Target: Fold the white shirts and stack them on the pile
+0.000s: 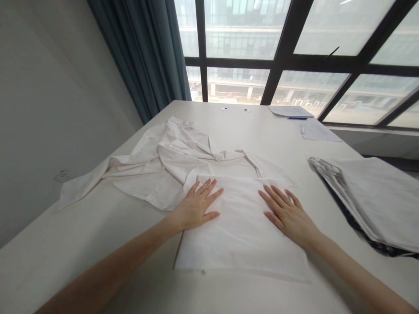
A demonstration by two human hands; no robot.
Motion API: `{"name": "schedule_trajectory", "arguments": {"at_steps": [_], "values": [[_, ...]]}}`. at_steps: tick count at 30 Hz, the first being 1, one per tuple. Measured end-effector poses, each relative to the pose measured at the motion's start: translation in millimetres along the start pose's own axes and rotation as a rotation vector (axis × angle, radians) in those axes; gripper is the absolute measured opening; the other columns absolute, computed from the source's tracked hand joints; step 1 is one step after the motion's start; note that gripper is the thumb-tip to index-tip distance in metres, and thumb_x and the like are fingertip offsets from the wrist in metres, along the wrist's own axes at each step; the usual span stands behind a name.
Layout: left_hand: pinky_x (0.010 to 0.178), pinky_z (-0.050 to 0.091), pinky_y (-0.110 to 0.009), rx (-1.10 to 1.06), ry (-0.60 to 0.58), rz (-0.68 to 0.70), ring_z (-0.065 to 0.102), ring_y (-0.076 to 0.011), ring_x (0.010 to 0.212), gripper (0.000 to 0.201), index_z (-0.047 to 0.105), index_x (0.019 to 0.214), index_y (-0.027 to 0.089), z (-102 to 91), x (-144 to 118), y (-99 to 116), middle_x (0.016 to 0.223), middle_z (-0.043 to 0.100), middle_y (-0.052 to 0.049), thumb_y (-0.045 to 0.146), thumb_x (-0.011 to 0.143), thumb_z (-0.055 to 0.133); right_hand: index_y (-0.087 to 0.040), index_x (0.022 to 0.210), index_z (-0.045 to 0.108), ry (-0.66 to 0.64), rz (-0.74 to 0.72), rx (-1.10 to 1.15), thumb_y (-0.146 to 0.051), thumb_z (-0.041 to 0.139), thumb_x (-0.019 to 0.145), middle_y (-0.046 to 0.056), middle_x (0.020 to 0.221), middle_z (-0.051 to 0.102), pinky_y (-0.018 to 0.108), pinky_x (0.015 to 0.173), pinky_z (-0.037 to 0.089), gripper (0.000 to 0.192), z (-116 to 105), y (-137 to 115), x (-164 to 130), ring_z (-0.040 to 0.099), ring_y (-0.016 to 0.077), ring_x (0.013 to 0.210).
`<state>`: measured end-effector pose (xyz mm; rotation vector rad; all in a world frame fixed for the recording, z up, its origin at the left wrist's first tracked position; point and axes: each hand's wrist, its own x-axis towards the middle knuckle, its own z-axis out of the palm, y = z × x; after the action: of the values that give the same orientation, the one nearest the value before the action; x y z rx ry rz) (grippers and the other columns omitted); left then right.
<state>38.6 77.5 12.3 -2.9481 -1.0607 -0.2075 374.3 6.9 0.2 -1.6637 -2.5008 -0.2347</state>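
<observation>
Hands, left [196,207] and right [286,213], press flat on folded white cloth [242,235], fingers spread open.

This looks like an office room high up in a city. A big white table [262,131] stands by a wide window with thick black frames [281,43], and tall grey buildings show through the glass. White sheets of paper [290,110] and a blue pen [297,118] lie at the far end. A long dark blue curtain [144,56] hangs beside a plain grey wall [49,87].
</observation>
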Motion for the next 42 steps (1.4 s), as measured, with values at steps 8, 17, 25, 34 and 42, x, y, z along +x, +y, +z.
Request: {"name": "schedule_trajectory", "arguments": {"at_steps": [8, 17, 25, 34, 42], "values": [[0.117, 0.018, -0.043, -0.086, 0.050, 0.107, 0.033, -0.0187, 0.141, 0.042, 0.044, 0.141, 0.024, -5.6, 37.4, -11.4, 0.150, 0.043, -0.006, 0.022, 0.101, 0.030, -0.021, 0.144, 0.042, -0.076, -0.179, 0.303, -0.022, 0.033, 0.100, 0.007, 0.151, 0.041, 0.042, 0.114, 0.028, 0.045, -16.1, -46.4, 33.7, 0.034, 0.0173, 0.140], [0.117, 0.014, -0.041, -0.038, 0.021, 0.120, 0.023, -0.0198, 0.146, 0.047, 0.031, 0.149, 0.026, 5.2, 38.5, -9.8, 0.157, 0.029, -0.004, 0.034, 0.102, 0.032, -0.038, 0.151, 0.025, -0.333, -0.479, 0.401, -0.041, 0.031, 0.103, -0.004, 0.159, 0.019, 0.050, 0.119, 0.010, 0.049, -31.4, -83.4, 7.4, 0.010, 0.0222, 0.147], [0.117, 0.014, -0.043, -0.018, 0.015, 0.143, 0.022, -0.0229, 0.146, 0.060, 0.028, 0.150, 0.025, 0.5, 36.2, -7.5, 0.158, 0.027, -0.007, 0.049, 0.097, 0.043, -0.034, 0.145, 0.040, -0.429, -0.508, 0.644, -0.038, 0.037, 0.101, -0.003, 0.152, 0.039, 0.048, 0.120, 0.007, 0.044, -53.1, -83.6, -9.2, 0.021, 0.0208, 0.145], [0.115, 0.016, -0.050, 0.020, 0.010, -0.006, 0.019, -0.0312, 0.146, 0.066, 0.031, 0.148, 0.013, -0.1, 29.5, 36.5, 0.156, 0.026, -0.019, 0.050, 0.094, 0.043, -0.025, 0.110, 0.066, 0.089, 0.058, 0.738, -0.027, 0.037, 0.097, 0.006, 0.116, 0.070, 0.039, 0.098, 0.047, 0.031, -34.9, -42.5, 17.8, 0.061, 0.0217, 0.113], [0.114, 0.013, -0.057, -0.152, -0.098, 0.201, 0.013, -0.0331, 0.147, 0.070, 0.023, 0.152, 0.023, -5.8, -4.8, 83.9, 0.159, 0.019, -0.017, 0.061, 0.094, 0.034, -0.018, 0.140, 0.048, 0.042, 0.001, 0.217, -0.030, 0.037, 0.098, 0.009, 0.148, 0.045, 0.049, 0.112, 0.029, 0.045, -3.4, -38.5, 51.7, 0.037, 0.0257, 0.138]]}}
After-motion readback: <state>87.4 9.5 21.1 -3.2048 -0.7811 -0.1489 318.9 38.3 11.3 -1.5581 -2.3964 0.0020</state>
